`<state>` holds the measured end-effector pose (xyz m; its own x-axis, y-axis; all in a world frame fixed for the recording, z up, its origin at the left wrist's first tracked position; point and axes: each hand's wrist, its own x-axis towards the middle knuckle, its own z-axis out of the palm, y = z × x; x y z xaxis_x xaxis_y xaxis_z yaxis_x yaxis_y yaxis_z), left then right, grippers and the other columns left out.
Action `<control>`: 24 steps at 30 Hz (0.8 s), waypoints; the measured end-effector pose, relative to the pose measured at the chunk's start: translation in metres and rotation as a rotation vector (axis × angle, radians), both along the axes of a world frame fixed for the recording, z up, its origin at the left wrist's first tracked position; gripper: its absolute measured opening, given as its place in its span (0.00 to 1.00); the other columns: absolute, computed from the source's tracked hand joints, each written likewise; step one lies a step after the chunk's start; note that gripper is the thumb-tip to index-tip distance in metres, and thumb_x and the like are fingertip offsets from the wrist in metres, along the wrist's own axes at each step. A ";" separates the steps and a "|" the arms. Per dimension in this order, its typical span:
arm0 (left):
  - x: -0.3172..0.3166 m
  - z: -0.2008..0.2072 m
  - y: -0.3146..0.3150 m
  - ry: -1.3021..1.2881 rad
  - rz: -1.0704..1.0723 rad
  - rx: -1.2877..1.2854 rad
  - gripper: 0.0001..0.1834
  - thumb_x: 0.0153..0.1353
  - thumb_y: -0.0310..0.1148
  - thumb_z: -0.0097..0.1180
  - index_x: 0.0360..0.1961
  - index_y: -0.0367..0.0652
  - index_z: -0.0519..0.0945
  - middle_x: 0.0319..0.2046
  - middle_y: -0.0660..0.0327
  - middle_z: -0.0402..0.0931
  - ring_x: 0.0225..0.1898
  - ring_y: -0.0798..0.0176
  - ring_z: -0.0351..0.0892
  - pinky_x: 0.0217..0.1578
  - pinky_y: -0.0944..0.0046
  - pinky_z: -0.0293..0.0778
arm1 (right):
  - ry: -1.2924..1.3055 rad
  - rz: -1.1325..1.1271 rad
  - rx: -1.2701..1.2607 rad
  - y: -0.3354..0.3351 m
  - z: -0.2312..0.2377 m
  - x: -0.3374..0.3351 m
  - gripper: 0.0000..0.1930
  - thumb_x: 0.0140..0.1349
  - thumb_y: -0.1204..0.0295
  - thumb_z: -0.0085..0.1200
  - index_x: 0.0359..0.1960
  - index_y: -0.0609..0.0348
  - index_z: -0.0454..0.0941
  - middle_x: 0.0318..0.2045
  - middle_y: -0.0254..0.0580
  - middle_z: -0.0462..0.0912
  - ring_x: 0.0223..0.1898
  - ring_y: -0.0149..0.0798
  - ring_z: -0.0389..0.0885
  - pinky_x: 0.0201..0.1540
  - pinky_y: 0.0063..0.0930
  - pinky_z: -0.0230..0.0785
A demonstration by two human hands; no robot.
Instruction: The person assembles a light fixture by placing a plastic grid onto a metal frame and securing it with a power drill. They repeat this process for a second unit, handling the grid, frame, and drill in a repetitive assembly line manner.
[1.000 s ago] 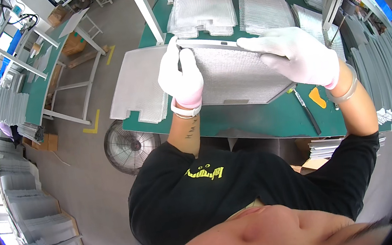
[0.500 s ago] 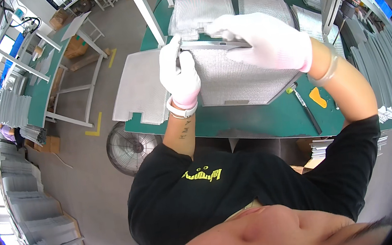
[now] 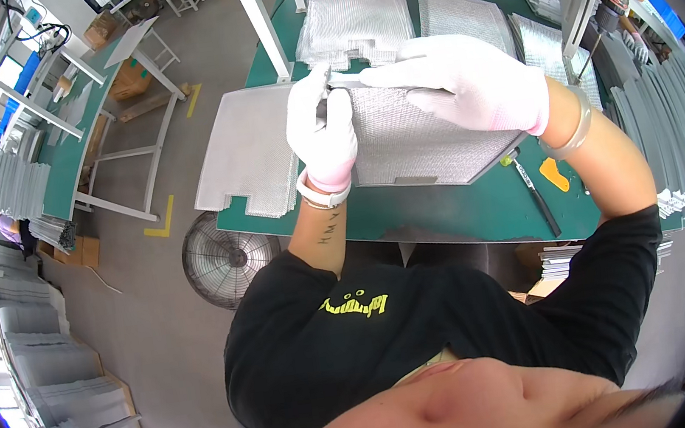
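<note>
A silver mesh panel [image 3: 428, 142] with thin metal edging stands tilted over the green table in front of me. My left hand [image 3: 321, 131], in a white glove, is closed on its upper left corner, thumb and fingers pinching there. Along the far edge runs a grey metal strip [image 3: 346, 82]. My right hand [image 3: 472, 85], also gloved, lies over that edge with its fingers stretched out, the forefinger's tip touching the strip and the thumb apart against the mesh. The right hand hides much of the far edge.
More mesh sheets [image 3: 245, 149] lie at the left, with a stack [image 3: 353, 20] behind. A hammer [image 3: 535, 194] and a yellow-orange flat piece [image 3: 554, 174] lie at right on the green table [image 3: 411, 218]. White posts [image 3: 258, 27] rise from it. A floor fan [image 3: 233, 259] stands left.
My right hand has come down and nearer, from above the far edge onto the strip. My left hand keeps its hold on the corner, shifted slightly right and nearer.
</note>
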<state>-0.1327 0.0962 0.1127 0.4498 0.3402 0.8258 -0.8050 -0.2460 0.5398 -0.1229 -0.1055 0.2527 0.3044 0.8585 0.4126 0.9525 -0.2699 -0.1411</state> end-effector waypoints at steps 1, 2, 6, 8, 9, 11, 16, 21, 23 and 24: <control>0.002 -0.001 0.002 -0.003 -0.052 -0.022 0.17 0.65 0.17 0.50 0.55 0.29 0.76 0.47 0.56 0.78 0.45 0.67 0.78 0.48 0.68 0.73 | -0.009 0.005 0.005 0.000 0.000 0.000 0.23 0.57 0.78 0.59 0.58 0.53 0.79 0.42 0.50 0.83 0.42 0.53 0.81 0.48 0.39 0.75; 0.003 0.001 0.002 -0.005 -0.109 -0.042 0.17 0.65 0.18 0.50 0.55 0.30 0.75 0.47 0.56 0.78 0.44 0.67 0.78 0.48 0.67 0.73 | -0.017 0.006 0.011 -0.001 -0.002 0.001 0.24 0.57 0.78 0.59 0.58 0.53 0.79 0.42 0.50 0.82 0.42 0.53 0.81 0.48 0.39 0.75; -0.004 0.003 0.000 0.008 -0.132 -0.014 0.14 0.66 0.20 0.49 0.52 0.32 0.74 0.45 0.57 0.77 0.42 0.68 0.77 0.48 0.68 0.72 | -0.084 0.027 0.020 -0.002 -0.006 0.000 0.24 0.57 0.75 0.59 0.58 0.54 0.79 0.39 0.49 0.82 0.40 0.52 0.81 0.45 0.41 0.74; -0.001 -0.002 0.000 -0.021 -0.055 0.025 0.12 0.66 0.20 0.48 0.49 0.33 0.75 0.45 0.57 0.77 0.42 0.68 0.76 0.48 0.68 0.72 | -0.151 -0.005 0.007 -0.002 -0.003 -0.007 0.23 0.58 0.74 0.59 0.58 0.54 0.78 0.35 0.49 0.82 0.37 0.52 0.81 0.42 0.41 0.74; 0.001 -0.003 0.001 -0.063 -0.013 0.069 0.12 0.66 0.19 0.47 0.49 0.33 0.75 0.45 0.57 0.76 0.43 0.68 0.76 0.48 0.68 0.72 | -0.179 -0.050 0.006 -0.005 -0.001 -0.010 0.23 0.58 0.73 0.59 0.57 0.55 0.78 0.34 0.48 0.82 0.35 0.52 0.81 0.41 0.41 0.74; 0.003 -0.004 0.003 -0.146 0.072 0.155 0.12 0.65 0.18 0.46 0.49 0.34 0.74 0.47 0.56 0.75 0.44 0.68 0.75 0.48 0.68 0.72 | -0.233 -0.141 0.001 -0.011 0.001 -0.016 0.21 0.58 0.71 0.59 0.56 0.55 0.79 0.30 0.47 0.81 0.31 0.52 0.80 0.37 0.41 0.74; 0.007 -0.009 0.004 -0.139 -0.134 0.187 0.16 0.65 0.18 0.46 0.54 0.35 0.70 0.51 0.53 0.72 0.49 0.64 0.74 0.53 0.65 0.70 | -0.365 -0.234 -0.248 -0.015 0.006 -0.026 0.15 0.58 0.70 0.60 0.46 0.58 0.80 0.26 0.47 0.79 0.28 0.48 0.80 0.30 0.38 0.73; 0.003 -0.009 0.003 0.207 -0.084 0.112 0.23 0.67 0.20 0.45 0.63 0.32 0.63 0.55 0.51 0.69 0.50 0.61 0.73 0.55 0.63 0.69 | -0.514 -0.294 0.111 -0.037 0.020 -0.053 0.16 0.55 0.73 0.61 0.47 0.59 0.82 0.28 0.43 0.81 0.31 0.46 0.81 0.37 0.36 0.74; 0.017 -0.018 0.008 0.149 -0.079 0.114 0.23 0.67 0.21 0.44 0.63 0.32 0.63 0.55 0.51 0.68 0.51 0.61 0.73 0.55 0.63 0.68 | -0.528 -0.412 0.296 -0.074 0.006 -0.075 0.16 0.55 0.74 0.61 0.47 0.59 0.82 0.31 0.44 0.83 0.33 0.46 0.81 0.41 0.37 0.74; 0.015 -0.006 0.003 0.170 -0.094 0.095 0.22 0.67 0.21 0.43 0.63 0.31 0.64 0.55 0.50 0.68 0.50 0.62 0.72 0.54 0.64 0.69 | -0.414 -0.514 0.422 -0.098 -0.024 -0.083 0.16 0.55 0.74 0.61 0.47 0.59 0.83 0.32 0.46 0.83 0.33 0.48 0.81 0.43 0.38 0.74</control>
